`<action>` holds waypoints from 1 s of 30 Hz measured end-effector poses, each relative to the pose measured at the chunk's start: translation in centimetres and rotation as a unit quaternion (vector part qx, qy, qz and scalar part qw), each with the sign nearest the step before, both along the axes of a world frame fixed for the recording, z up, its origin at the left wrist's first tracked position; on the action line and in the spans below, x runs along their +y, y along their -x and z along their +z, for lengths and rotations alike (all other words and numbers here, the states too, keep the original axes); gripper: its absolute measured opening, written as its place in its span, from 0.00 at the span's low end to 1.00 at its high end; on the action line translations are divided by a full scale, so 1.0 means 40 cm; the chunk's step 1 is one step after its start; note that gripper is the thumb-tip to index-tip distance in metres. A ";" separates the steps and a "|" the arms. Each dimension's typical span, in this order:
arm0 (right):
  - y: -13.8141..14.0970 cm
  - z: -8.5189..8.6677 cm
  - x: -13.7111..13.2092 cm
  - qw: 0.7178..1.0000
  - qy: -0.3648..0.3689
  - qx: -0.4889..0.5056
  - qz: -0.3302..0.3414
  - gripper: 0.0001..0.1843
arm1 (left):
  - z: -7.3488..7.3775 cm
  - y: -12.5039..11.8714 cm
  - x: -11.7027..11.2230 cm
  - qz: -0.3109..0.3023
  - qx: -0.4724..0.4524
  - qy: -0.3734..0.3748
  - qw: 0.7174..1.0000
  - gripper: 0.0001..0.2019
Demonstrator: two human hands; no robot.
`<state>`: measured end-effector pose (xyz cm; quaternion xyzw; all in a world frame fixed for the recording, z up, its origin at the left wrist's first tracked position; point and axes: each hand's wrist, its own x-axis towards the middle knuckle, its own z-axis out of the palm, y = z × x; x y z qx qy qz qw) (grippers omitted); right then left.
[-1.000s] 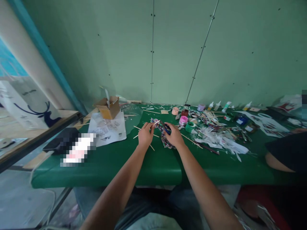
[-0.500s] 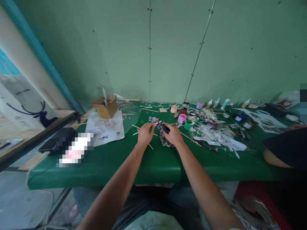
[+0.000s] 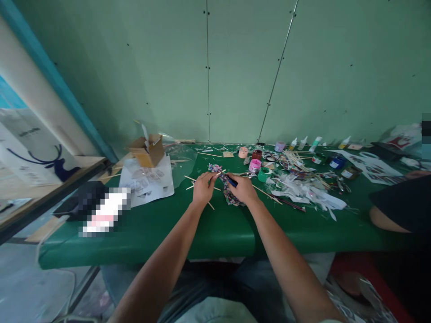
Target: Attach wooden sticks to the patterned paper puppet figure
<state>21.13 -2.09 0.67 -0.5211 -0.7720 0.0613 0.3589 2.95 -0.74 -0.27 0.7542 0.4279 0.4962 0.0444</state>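
Observation:
Over the middle of the green table, my left hand (image 3: 202, 190) is closed, its thumb and fingers pinching a thin pale wooden stick (image 3: 221, 172). Close on its right, my right hand (image 3: 245, 190) is wrapped around a small tool with a dark blue and black handle (image 3: 232, 181); its working end is too small to make out. A crumpled piece of patterned cloth (image 3: 233, 198) lies under my right hand. Just beyond my fingertips is a pink and blue speckled bunch (image 3: 215, 168). Several loose wooden sticks (image 3: 190, 179) lie crossed around my left hand.
Open paint jars (image 3: 255, 165), a heap of sticks and clear plastic scraps (image 3: 308, 193), and glue bottles (image 3: 315, 144) spread to the right. On the left, a small cardboard box (image 3: 148, 152) stands on printed paper (image 3: 158, 181). Another person's dark sleeve (image 3: 402, 202) reaches in from the right.
The view has shifted very slightly. Both hands keep nearly the same place and grip, with the tool's handle turned a little in my right hand.

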 end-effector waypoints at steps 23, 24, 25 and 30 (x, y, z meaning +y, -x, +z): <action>-0.007 -0.031 0.028 0.991 -0.032 0.120 -0.042 0.20 | -0.003 -0.003 0.003 0.009 -0.129 0.050 0.990 0.12; -0.012 -0.032 0.031 0.989 -0.037 0.132 -0.047 0.20 | -0.003 -0.004 0.003 0.013 -0.132 0.056 0.990 0.13; -0.017 -0.032 0.034 0.988 -0.042 0.140 -0.050 0.20 | -0.003 -0.004 0.003 0.017 -0.134 0.060 0.989 0.13; -0.015 -0.027 0.027 0.994 -0.032 0.097 -0.029 0.22 | -0.005 -0.007 0.000 0.018 -0.106 0.055 0.993 0.13</action>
